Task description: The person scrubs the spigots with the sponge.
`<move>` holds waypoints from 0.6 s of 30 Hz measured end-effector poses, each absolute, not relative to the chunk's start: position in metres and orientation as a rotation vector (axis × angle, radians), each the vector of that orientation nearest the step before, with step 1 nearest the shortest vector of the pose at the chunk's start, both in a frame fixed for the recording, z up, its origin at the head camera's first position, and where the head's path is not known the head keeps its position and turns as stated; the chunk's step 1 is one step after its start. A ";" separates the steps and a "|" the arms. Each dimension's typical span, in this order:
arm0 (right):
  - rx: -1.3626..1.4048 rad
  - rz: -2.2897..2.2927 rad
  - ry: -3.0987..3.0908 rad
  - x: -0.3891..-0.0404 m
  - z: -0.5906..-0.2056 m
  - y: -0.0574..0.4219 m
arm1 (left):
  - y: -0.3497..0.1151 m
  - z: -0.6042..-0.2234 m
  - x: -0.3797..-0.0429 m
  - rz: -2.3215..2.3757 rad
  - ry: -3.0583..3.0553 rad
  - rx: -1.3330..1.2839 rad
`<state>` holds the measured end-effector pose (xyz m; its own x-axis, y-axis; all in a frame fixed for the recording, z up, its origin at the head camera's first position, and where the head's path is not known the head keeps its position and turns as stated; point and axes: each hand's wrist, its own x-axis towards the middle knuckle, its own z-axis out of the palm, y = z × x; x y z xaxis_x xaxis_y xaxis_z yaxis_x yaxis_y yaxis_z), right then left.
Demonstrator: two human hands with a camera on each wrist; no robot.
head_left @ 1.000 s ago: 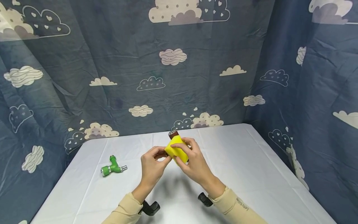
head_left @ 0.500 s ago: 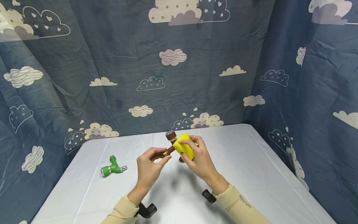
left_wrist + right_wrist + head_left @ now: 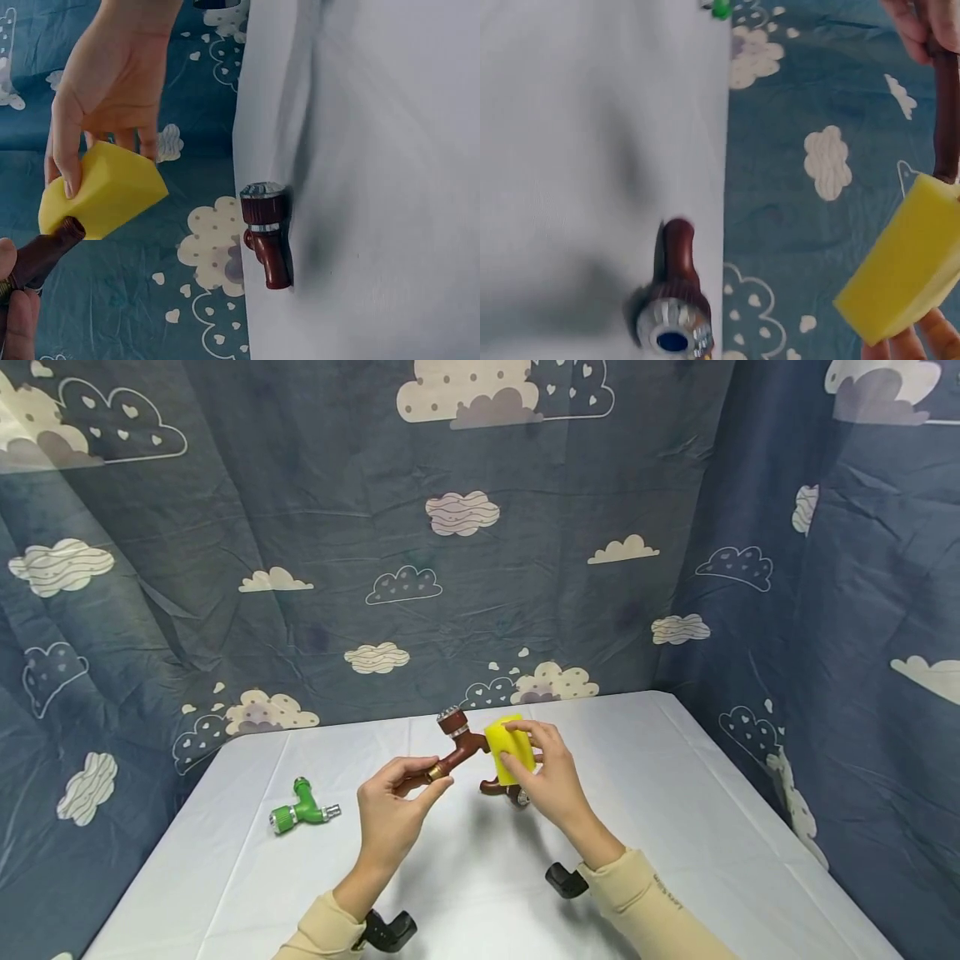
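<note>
My left hand [image 3: 392, 810] pinches a dark red-brown tap [image 3: 463, 748] by its brass-coloured end, with its chrome-topped knob pointing up. In my right hand [image 3: 557, 781] is a yellow sponge [image 3: 511, 750], gripped between thumb and fingers. The sponge meets the tap's far open end, as the left wrist view shows with the sponge [image 3: 112, 187] right at the tap's mouth [image 3: 73, 228]. Both things are held up above the table. Beneath the sponge, a second red-brown tap [image 3: 679, 251] lies on the white cloth, partly covered by the sponge in the head view.
A green tap [image 3: 306, 810] with a ribbed knob lies on the white-covered table [image 3: 675, 827], left of my left hand. Dark blue cloud-print curtains [image 3: 525, 568] hang behind the table and at its sides. Black wrist mounts [image 3: 390, 932] stick out from the sleeves.
The sponge has moved right, from covering the middle of the held tap to its far end, uncovering the knob and body. The hands have drawn apart, and the second brown tap has come into view.
</note>
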<state>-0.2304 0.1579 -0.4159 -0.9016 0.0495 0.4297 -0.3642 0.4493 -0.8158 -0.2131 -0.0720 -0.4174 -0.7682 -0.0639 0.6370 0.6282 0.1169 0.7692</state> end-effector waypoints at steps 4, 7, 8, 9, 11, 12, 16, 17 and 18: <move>0.253 1.796 -2.259 -0.232 -0.412 0.161 | -0.072 -0.415 -0.212 -1.884 -1.844 -0.463; 0.259 2.059 -2.163 -0.232 -0.408 0.163 | -0.071 -0.414 -0.212 -2.067 -1.821 -0.359; 0.266 2.126 -2.125 -0.232 -0.407 0.163 | -0.070 -0.414 -0.212 -2.123 -1.816 -0.328; 0.272 2.184 -2.087 -0.231 -0.405 0.163 | -0.069 -0.415 -0.211 -2.171 -1.812 -0.304; 0.291 2.275 -2.011 -0.230 -0.402 0.162 | -0.068 -0.416 -0.211 -2.266 -1.803 -0.281; 0.304 2.313 -1.971 -0.229 -0.399 0.160 | -0.067 -0.417 -0.210 -2.305 -1.799 -0.279; 0.377 2.358 -1.872 -0.223 -0.389 0.155 | -0.063 -0.421 -0.209 -2.407 -1.782 -0.337; 0.393 2.356 -1.858 -0.222 -0.387 0.154 | -0.062 -0.422 -0.209 -2.417 -1.789 -0.352; 0.412 2.348 -1.852 -0.222 -0.385 0.152 | -0.061 -0.422 -0.209 -2.420 -1.802 -0.367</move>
